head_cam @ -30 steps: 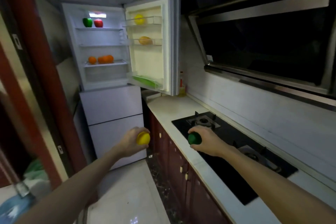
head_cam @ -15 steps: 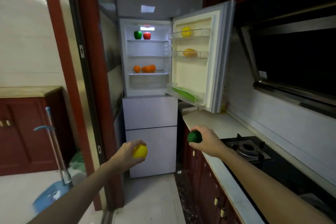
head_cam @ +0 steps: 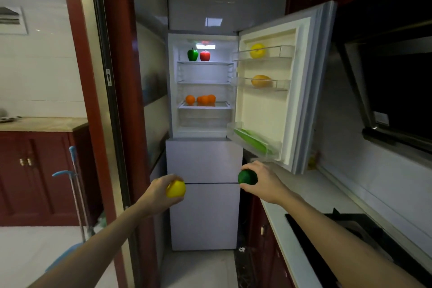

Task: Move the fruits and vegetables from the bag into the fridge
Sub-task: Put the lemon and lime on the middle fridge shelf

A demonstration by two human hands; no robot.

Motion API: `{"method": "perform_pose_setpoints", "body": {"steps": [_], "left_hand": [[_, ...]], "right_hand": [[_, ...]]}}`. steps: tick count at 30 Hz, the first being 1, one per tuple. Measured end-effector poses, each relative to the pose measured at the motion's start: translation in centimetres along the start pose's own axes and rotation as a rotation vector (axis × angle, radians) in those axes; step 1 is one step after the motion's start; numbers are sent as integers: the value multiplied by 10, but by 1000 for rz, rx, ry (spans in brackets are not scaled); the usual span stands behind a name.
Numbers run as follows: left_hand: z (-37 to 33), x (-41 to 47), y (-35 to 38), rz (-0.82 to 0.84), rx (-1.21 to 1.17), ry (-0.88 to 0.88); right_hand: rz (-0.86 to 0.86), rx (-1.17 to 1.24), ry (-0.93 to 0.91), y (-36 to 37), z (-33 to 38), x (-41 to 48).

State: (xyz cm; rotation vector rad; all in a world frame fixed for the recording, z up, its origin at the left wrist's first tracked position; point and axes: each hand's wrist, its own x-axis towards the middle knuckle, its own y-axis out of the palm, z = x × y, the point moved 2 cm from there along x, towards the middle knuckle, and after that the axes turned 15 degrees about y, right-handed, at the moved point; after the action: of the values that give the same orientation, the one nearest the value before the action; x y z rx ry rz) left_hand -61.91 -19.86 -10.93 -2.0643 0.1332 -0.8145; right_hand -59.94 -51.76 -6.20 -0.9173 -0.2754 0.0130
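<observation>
My left hand (head_cam: 161,192) grips a yellow fruit (head_cam: 175,189) in front of the fridge's lower doors. My right hand (head_cam: 261,181) holds a dark green fruit (head_cam: 247,177) at about the same height. Straight ahead stands the white fridge (head_cam: 203,161), its upper door (head_cam: 301,91) swung open to the right. Inside, a green pepper (head_cam: 192,54) and a red apple (head_cam: 205,55) share the top shelf, and several oranges (head_cam: 203,99) lie on a lower one. The door racks carry a yellow fruit (head_cam: 257,50), an orange-yellow fruit (head_cam: 261,81) and a long green vegetable (head_cam: 251,139). No bag is in view.
A pale counter (head_cam: 304,196) with a black gas hob (head_cam: 346,236) runs along the right, under a dark range hood (head_cam: 392,91). A red door frame (head_cam: 121,105) stands at the left, with a blue-handled mop (head_cam: 74,184) and red cabinets (head_cam: 35,170) beyond it.
The view has swung left and closer to the fridge, which now sits centred. Both hands keep hold of their fruits and stay level in front of me.
</observation>
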Motion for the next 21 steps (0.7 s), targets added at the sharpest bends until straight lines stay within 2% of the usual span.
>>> {"method": "perform_pose_setpoints", "body": {"steps": [11,21], "left_hand": [[5,57,1,-68,29,-22],[38,91,4,-83,19,-27]], "right_hand": [[-28,10,-31,-11,-35,52],[-36,30,-51,-4,-44,98]]}}
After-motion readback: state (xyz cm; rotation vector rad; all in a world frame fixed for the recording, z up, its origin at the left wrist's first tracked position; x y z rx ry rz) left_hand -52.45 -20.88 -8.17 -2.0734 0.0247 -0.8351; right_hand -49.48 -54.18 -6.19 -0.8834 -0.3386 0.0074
